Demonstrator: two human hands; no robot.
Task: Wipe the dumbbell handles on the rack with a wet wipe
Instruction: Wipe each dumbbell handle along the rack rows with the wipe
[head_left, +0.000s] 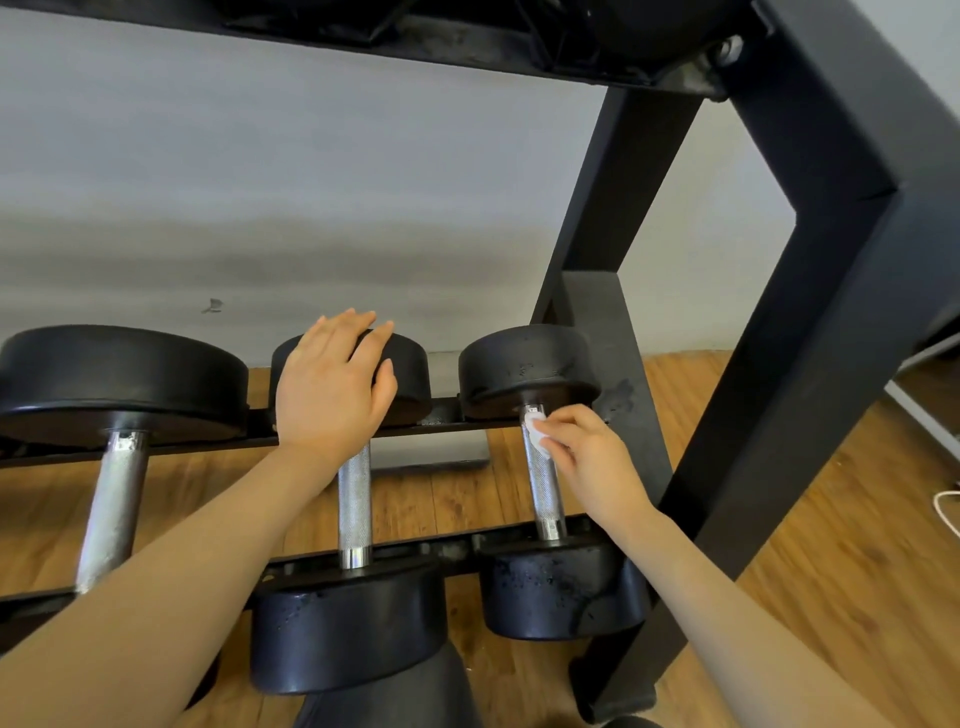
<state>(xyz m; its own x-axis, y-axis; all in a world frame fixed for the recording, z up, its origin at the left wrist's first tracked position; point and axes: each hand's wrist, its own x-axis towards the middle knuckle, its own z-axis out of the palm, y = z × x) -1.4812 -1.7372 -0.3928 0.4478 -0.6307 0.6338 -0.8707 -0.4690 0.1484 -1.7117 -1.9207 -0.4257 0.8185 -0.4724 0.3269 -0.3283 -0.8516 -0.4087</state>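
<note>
On the lower tier of the black dumbbell rack (810, 332), three dumbbells lie across the rails, handles running front to back. The largest dumbbell (117, 384) sits far left, its steel handle (111, 509) dull and worn. My left hand (332, 384) rests flat, fingers relaxed and extended, on the rear head of the middle dumbbell (405, 369), above its knurled handle (354, 499). My right hand (582, 457) pinches a small white wet wipe (535, 428) against the upper end of the right dumbbell's handle (543, 483), just below its rear head (527, 364). Wooden floor (831, 571) shows beneath; a grey wall (311, 182) stands behind.
</note>
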